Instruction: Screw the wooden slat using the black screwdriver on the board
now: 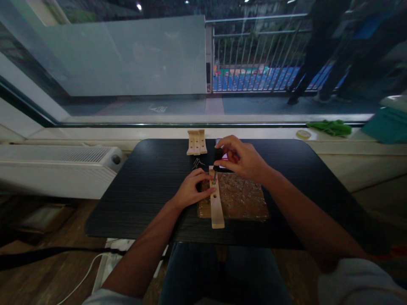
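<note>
At frame centre on the desk (143, 190), the wooden slat (217, 212) runs top-to-bottom over a brown board (244, 199); left hand (190, 191) holds its upper end, right hand (243, 160) grips a screwdriver (215, 173) upright on it.

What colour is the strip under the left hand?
The strip is pale natural wood; head view.

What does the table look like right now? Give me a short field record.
left hand: holds strip near its far end
right hand: holds screwdriver upright, tip down on strip
strip: lies along left edge of board, near end overhangs it
board: flat on table
spares: strips side by side near table's far edge
screws: loose, between spares and left hand
</note>
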Action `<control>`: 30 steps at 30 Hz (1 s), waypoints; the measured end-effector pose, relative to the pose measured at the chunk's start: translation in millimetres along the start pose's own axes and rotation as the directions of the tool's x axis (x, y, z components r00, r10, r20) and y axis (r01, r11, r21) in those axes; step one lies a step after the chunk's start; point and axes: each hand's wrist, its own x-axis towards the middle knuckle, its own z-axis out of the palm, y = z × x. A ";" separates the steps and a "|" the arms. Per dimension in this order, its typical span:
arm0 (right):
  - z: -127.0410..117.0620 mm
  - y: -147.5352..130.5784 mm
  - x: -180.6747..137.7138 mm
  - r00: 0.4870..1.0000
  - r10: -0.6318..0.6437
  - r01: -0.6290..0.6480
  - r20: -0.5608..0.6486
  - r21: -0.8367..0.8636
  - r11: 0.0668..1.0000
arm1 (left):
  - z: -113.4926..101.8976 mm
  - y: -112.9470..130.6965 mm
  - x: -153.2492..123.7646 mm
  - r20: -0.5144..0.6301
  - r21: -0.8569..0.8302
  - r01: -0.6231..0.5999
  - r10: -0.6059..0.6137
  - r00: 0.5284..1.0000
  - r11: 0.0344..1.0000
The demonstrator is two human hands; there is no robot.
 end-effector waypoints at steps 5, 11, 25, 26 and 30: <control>1.5 0.1 0.8 0.997 -0.071 0.072 0.004 -0.032 0.997 | -0.2 0.0 -0.1 0.009 0.008 0.006 -0.006 1.000 1.000; -2.5 1.0 0.3 0.989 -0.149 0.149 0.023 -0.019 0.989 | 0.5 0.3 0.0 -0.009 0.005 -0.007 0.007 1.000 1.000; -6.9 -1.0 -0.1 0.984 -0.106 0.089 0.142 0.124 0.988 | 0.2 0.9 0.1 -0.004 0.007 0.012 -0.012 1.000 1.000; -6.3 -0.9 -0.3 0.984 -0.105 0.082 0.146 0.156 0.984 | 0.2 1.0 0.1 -0.005 0.004 0.012 -0.012 1.000 1.000; -4.7 -1.1 -0.7 0.984 -0.065 0.024 0.163 0.241 0.970 | 0.2 0.8 0.3 -0.005 -0.009 0.005 -0.005 1.000 1.000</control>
